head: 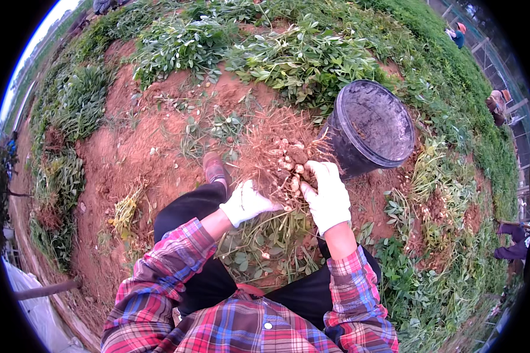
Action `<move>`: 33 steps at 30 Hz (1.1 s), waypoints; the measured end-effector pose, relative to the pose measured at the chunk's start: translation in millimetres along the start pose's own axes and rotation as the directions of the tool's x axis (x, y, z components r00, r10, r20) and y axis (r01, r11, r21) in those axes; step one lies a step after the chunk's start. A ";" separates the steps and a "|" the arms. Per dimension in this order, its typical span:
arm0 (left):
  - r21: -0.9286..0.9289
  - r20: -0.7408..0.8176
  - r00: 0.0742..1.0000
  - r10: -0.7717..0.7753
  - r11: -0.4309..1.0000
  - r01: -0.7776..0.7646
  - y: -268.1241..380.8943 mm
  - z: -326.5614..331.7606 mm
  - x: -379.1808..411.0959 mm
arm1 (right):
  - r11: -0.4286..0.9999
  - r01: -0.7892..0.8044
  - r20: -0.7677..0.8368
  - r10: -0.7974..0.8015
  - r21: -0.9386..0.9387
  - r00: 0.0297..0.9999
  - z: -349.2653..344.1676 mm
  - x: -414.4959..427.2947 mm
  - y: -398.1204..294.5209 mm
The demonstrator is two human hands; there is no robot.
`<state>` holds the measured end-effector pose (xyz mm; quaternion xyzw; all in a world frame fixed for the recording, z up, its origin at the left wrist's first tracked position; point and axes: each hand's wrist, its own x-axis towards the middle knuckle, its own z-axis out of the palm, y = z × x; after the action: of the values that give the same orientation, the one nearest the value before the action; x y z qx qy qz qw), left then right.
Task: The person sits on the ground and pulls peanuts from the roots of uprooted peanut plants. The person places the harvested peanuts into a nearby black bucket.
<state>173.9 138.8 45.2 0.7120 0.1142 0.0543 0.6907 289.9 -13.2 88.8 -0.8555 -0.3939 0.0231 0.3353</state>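
Between my white-gloved hands is a bunch of uprooted peanut plants [265,159], its reddish roots spread upward and away from me. My left hand [251,204] grips the bunch from the lower left, its fingertips partly hidden behind the roots. On the other side, my right hand [329,194] has thumb and fingers closed around peanut pods [297,168] that cling to the roots with soil. Green stems and leaves [269,247] hang below the bunch, between my legs. Just beyond my right hand, a black plastic bucket [373,125] leans toward me, dirt smeared over its inside.
Heaps of pulled leafy plants [309,61] lie ahead. More plants with pods [437,207] lie at the right. Reddish soil [119,132] stretches to the left. My shoe [215,167] rests near the roots. Several people, including one person [458,35], are at the far right edge.
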 end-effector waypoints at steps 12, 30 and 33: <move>-0.339 0.264 0.964 0.024 0.938 0.069 -33.5 -10.4 2.4 | 0.748 -0.281 0.260 0.150 0.601 0.954 -14.9 2.6 13.3; -0.209 0.175 0.984 0.045 0.978 -0.008 -4.1 -8.2 1.7 | 0.379 -0.398 0.280 0.330 0.835 0.901 -35.6 -4.4 29.1; 0.308 0.152 0.988 -0.019 0.951 -0.029 -4.6 -11.5 1.5 | 0.737 -0.326 0.223 0.239 0.591 0.945 -16.8 -7.7 16.9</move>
<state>172.3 150.5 41.0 0.8138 0.0660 -0.0172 0.5772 300.8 -35.6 90.0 -0.7435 -0.2506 0.2586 0.5635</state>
